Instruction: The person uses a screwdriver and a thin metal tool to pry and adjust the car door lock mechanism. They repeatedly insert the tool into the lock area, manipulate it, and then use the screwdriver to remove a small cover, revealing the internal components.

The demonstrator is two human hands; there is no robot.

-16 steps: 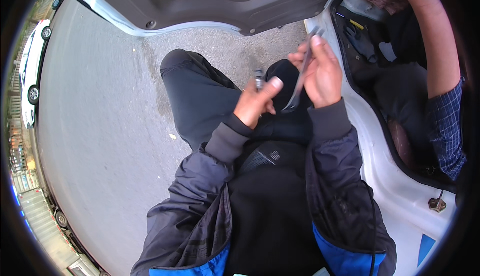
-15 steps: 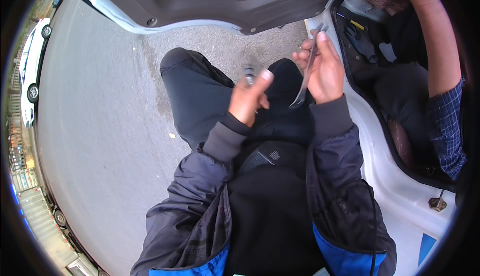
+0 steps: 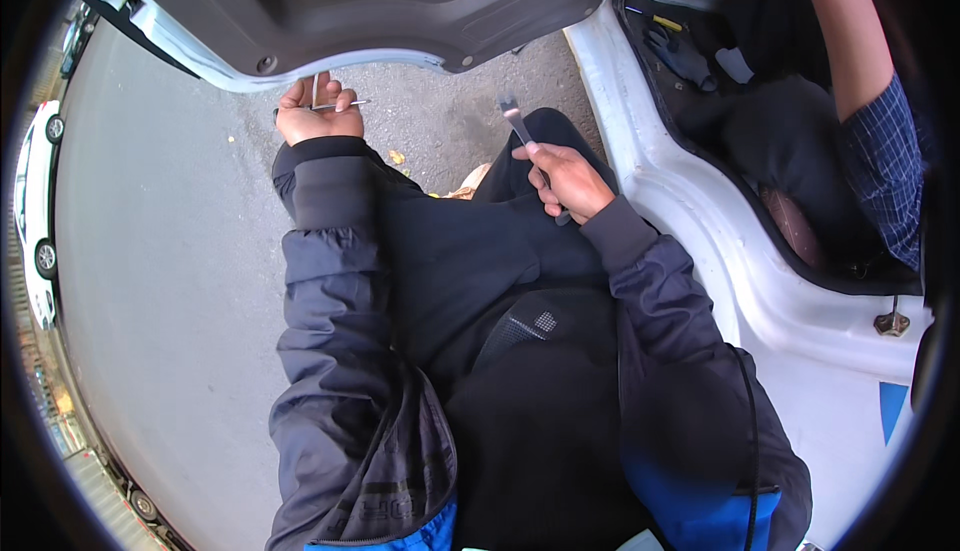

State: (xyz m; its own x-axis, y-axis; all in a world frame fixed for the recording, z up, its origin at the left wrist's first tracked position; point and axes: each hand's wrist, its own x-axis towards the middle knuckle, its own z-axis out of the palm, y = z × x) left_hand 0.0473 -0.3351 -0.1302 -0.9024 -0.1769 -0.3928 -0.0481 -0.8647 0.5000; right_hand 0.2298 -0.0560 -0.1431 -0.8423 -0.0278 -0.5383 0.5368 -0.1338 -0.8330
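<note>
At the far left, beside the lower edge of the vehicle door (image 3: 330, 11), my left hand (image 3: 318, 121) is palm up. Its fingers curl around thin metal pieces (image 3: 352, 104), one pointing up and one lying sideways; their kind I cannot make out. Over my right thigh, my right hand (image 3: 572, 179) is closed round a flat grey wrench-like tool (image 3: 516, 119). The tool's wider end points up and away, and its other end shows below my fingers. The exact shape of the ends is too small to tell.
The white door sill (image 3: 655, 161) runs along my right. Inside the vehicle are another person's bare forearm (image 3: 850, 31), a dark glove (image 3: 680, 56) and a yellow-handled tool (image 3: 667, 23). Grey pavement (image 3: 170, 251) lies left, with a white car (image 3: 38, 206) beyond.
My left hand has moved left and away, over to the door edge. The right hand has come down and left with the tool, whose tilt has changed. The view has shifted too.
</note>
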